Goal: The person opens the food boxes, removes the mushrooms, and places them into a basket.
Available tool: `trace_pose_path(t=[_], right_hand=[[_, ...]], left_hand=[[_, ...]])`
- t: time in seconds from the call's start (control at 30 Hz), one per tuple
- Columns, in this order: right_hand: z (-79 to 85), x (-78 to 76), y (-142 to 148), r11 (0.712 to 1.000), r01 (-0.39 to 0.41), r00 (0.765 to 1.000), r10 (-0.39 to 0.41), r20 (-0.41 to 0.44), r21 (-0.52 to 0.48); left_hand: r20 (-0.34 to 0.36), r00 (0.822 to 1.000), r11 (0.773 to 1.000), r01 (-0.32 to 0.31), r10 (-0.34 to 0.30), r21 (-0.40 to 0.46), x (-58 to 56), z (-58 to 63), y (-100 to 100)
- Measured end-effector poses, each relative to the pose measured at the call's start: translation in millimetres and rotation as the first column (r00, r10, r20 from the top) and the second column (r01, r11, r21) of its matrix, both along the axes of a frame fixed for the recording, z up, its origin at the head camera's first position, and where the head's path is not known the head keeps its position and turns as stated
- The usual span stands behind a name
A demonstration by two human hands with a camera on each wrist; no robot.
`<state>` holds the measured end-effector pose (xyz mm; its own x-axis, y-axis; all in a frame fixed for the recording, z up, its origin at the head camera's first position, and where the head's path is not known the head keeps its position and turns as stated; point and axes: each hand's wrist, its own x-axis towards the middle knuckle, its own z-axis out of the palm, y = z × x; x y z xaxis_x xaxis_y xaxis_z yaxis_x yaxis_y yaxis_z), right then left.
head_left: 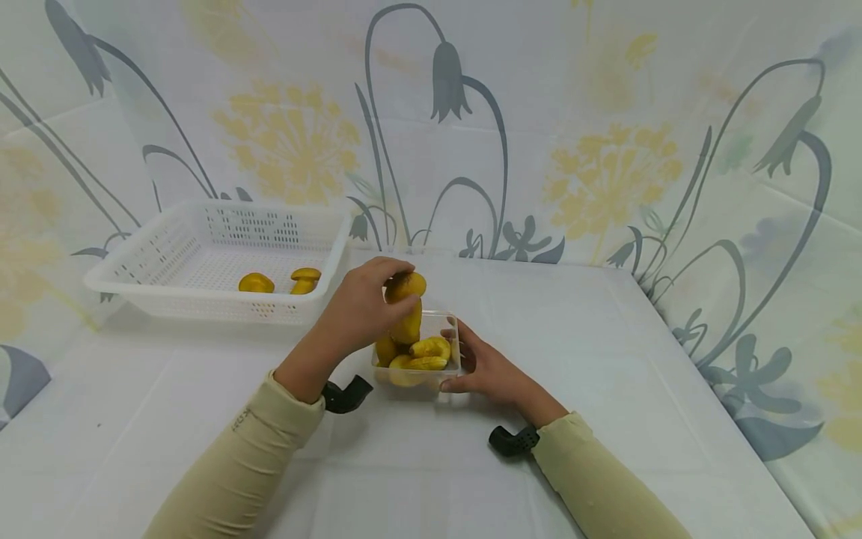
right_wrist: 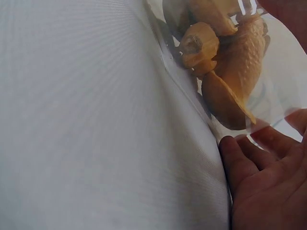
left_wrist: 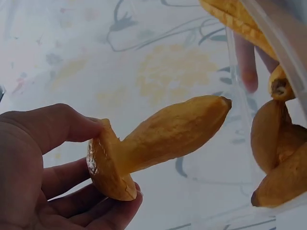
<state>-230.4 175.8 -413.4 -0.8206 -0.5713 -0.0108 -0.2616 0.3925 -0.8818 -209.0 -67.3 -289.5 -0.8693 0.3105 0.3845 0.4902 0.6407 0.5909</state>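
Note:
A yellow mushroom [left_wrist: 175, 127] is pinched by its cap between the thumb and fingers of my left hand [head_left: 364, 305]. Its stem points down over a clear plastic box [head_left: 453, 340], and the left wrist view shows the stem end outside the fingers. Several other yellow mushrooms [head_left: 429, 347] lie inside the box. My right hand [head_left: 490, 372] holds the box at its right side, thumb near the front corner and fingers along the side wall. In the right wrist view the fingertips touch the clear wall, with mushrooms [right_wrist: 235, 72] visible through it.
To the left stands a white perforated basket [head_left: 202, 303] with a round yellow mushroom [head_left: 257, 283] and another mushroom [head_left: 306, 280] lying in it. A white cloth [head_left: 572, 322] covers the table. Behind it hangs a flower-patterned sheet [head_left: 505, 187].

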Motion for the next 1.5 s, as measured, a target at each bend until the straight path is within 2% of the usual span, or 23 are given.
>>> trace_pose_path(t=[0.3, 0.77, 0.93, 1.27, 1.5], right_hand=[[-0.4, 0.2, -1.0, 1.0, 0.015, 1.0, -0.015, 0.003, 0.015], [1.2, 1.5, -1.3, 1.0, 0.013, 1.0, -0.013, -0.006, 0.021], [0.3, 0.5, -1.3, 0.999, 0.018, 1.0, -0.019, 0.006, 0.026], [1.0, 0.9, -1.7, 1.0, 0.012, 1.0, -0.012, 0.018, 0.022], [0.6, 0.2, -1.2, 1.0, 0.013, 1.0, -0.014, 0.015, 0.016]], left_hand=[[-0.04, 0.999, 0.999, -0.035, 0.035, 0.012, -6.7, 7.1, -24.7], [0.008, 0.988, 0.988, -0.152, 0.152, 0.009, -14.7, 18.5, -58.3], [0.008, 0.985, 0.985, -0.172, 0.172, 0.019, -16.6, 19.4, -70.8], [0.027, 0.971, 0.971, -0.238, 0.238, 0.033, -18.3, 21.4, -90.6], [0.033, 0.955, 0.955, -0.296, 0.295, 0.032, -22.3, 20.0, -102.1]])
